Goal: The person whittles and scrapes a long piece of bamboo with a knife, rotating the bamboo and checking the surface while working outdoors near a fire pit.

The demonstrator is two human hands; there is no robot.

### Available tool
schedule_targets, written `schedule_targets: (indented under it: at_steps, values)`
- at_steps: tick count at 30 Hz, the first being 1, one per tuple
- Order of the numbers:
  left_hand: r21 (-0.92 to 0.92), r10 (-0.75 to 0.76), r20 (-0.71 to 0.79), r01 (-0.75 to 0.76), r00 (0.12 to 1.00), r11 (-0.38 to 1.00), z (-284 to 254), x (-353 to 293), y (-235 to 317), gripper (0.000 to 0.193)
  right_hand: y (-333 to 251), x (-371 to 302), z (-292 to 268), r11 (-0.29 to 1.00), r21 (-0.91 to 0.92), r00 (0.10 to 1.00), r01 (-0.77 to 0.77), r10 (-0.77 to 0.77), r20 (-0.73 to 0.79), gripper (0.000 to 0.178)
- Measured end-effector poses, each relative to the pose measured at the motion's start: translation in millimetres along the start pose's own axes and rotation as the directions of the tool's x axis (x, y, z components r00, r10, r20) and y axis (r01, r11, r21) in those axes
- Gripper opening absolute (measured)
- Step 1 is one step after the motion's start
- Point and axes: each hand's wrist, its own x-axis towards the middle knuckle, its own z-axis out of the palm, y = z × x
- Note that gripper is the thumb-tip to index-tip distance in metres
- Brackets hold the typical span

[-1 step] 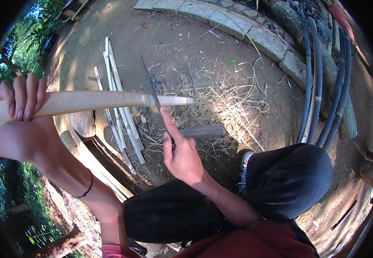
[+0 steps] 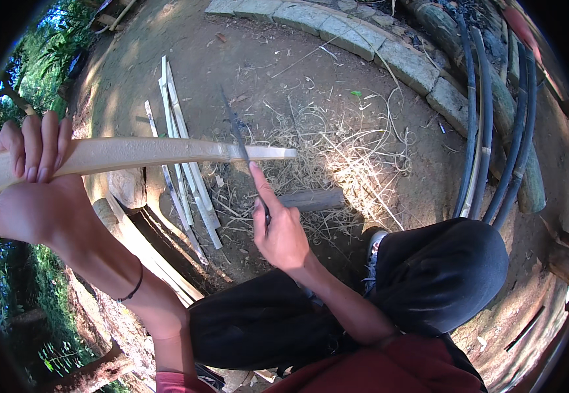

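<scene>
- Currently, the left hand (image 2: 43, 200) is wrapped around the pale curved strip (image 2: 147, 153) at the left of the frame; its narrow end reaches the centre.
- The right hand (image 2: 283, 239), near the centre, is closed around the knife (image 2: 237, 134) at its handle, index finger extended along the blade.
- The blade crosses the strip near its narrow end; whether the edge bites is too small to tell.
- The step in hand looks like trimming or scraping that end, judging by the shavings (image 2: 360, 173) right of centre.
- A further stroke would call for a firm left hold and a steady, shallow blade angle.
- No brand, label or writing can be read.
</scene>
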Motion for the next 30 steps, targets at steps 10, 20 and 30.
schedule_targets:
  at_steps: [10,20,30]
  values:
    - [-0.068,-0.028,0.038,0.031,0.999,0.997,6.1,0.5,-0.1,0.064,16.3,11.4,1.1,0.995,-0.010,0.992,0.101,-0.102,-0.074,0.068]
    - [0.030,-0.032,-0.065,0.034,0.997,0.999,1.0,12.9,-5.1,0.074,76.5,27.5,5.5,0.992,-0.084,0.986,-0.096,0.083,-0.144,0.066]
    - [-0.021,-0.055,-0.028,0.055,0.998,0.998,-6.8,11.0,-6.8,0.073,97.2,22.4,6.3,0.985,-0.084,0.987,-0.152,0.147,-0.066,0.072]
